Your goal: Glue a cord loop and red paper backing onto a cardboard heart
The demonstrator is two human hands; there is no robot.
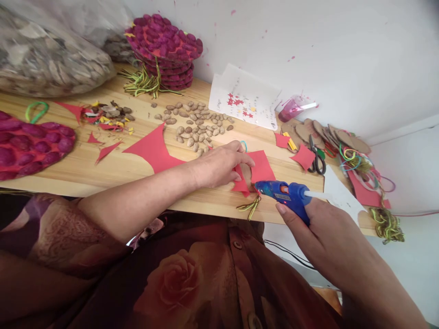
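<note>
Your right hand [324, 234] grips a blue plastic glue gun [295, 197], nozzle [256, 186] beside straight-edged red paper [263, 165]; your left hand [222, 165] parts thumb and forefinger over brown cardboard [244, 172], on the wood-grained bench [99, 178].

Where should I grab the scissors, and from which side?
Best by the black handle loops of the scissors, probably from the near side: the loops lie nearest, the blades point away. Approaching from above seems wise, since red paper lies close beside them.
</note>
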